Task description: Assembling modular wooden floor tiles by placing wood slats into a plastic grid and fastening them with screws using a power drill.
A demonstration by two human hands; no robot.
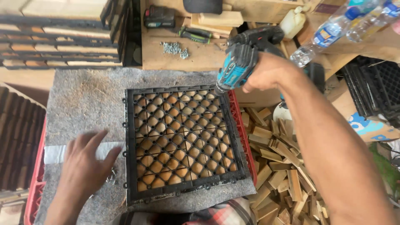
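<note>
Now right hand gripping drill over black grid tile, left hand beside

Soft daylight, faint shadows, blurred edges

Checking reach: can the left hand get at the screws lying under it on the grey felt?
Probably yes. The left hand lies flat on the felt mat, its fingers over the small screws; nothing sits between them. The right hand holds the drill.

Right hand holds a cordless drill over the black grid tile; left hand rests on felt.
</note>
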